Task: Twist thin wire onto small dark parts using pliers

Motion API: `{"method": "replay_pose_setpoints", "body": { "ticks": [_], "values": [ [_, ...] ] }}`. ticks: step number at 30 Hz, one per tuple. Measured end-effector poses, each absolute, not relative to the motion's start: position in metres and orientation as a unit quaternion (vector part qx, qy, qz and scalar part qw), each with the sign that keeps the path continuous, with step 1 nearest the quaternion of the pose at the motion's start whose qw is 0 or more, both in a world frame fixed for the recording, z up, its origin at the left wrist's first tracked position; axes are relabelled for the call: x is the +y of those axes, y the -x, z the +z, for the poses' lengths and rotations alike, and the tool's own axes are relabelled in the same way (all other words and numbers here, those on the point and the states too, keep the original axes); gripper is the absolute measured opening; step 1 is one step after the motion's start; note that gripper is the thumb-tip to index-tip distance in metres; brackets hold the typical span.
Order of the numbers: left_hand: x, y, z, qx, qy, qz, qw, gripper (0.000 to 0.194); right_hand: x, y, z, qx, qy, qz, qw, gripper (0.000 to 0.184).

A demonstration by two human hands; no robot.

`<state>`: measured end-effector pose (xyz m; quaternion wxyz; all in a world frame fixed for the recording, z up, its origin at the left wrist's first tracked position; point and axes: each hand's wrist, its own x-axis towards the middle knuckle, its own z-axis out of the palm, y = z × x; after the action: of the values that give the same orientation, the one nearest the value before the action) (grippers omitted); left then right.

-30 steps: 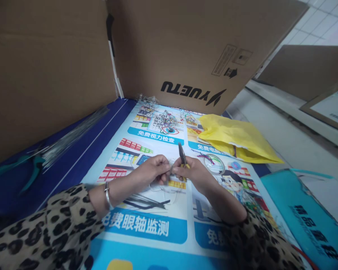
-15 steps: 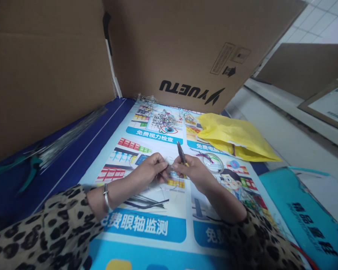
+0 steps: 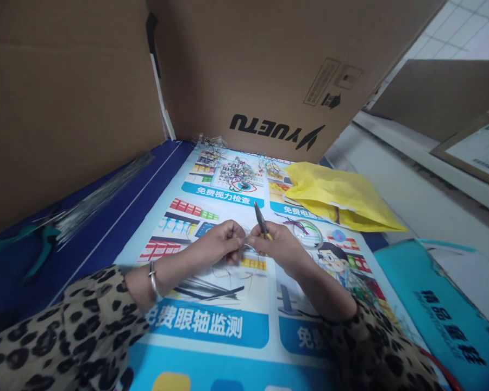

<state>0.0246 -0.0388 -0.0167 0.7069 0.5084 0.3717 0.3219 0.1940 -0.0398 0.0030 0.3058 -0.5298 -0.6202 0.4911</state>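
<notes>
Over the middle of the printed sheet [image 3: 228, 350], my two hands meet almost fingertip to fingertip. My left hand [image 3: 227, 243] is closed in a pinch on a thin, pale wire, of which only fine loops show near the fingers. In my right hand [image 3: 277, 241] lies a pair of pliers [image 3: 261, 218], dark jaws pointing up and away, a bit of yellow handle visible. The right thumb and forefinger also pinch close to the wire. A clear round dish or coil [image 3: 308, 234] with purple and green strands sits just right of my right hand.
Tangled wire bits [image 3: 238, 171] lie at the back. A yellow bag [image 3: 342, 193] and a teal packet [image 3: 444, 304] are on the right. Straight wires [image 3: 101, 193] and teal-handled pliers [image 3: 43, 252] lie left. Cardboard walls [image 3: 269, 70] stand behind.
The left fingers have curled slightly and turned by the wire. My right hand and its pliers have shifted only a little to the left.
</notes>
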Motion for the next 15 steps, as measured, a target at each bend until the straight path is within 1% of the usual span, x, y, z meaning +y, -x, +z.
{"method": "replay_pose_setpoints", "body": {
  "ticks": [4, 8, 15],
  "values": [
    [-0.0380, -0.0228, -0.0181, 0.348, -0.518, 0.296, 0.723, 0.022, -0.0396, -0.1934, 0.0028, -0.625, 0.523, 0.489, 0.311, 0.011],
    [-0.0382, -0.0231, -0.0198, 0.362, -0.512, 0.280, 0.726, 0.027, -0.0396, -0.1923, 0.0009, -0.622, 0.520, 0.493, 0.318, 0.010],
    [-0.0375, -0.0229, -0.0160, 0.386, -0.514, 0.260, 0.721, 0.019, -0.0413, -0.1915, 0.0023, -0.599, 0.504, 0.533, 0.322, 0.011]
  ]
}}
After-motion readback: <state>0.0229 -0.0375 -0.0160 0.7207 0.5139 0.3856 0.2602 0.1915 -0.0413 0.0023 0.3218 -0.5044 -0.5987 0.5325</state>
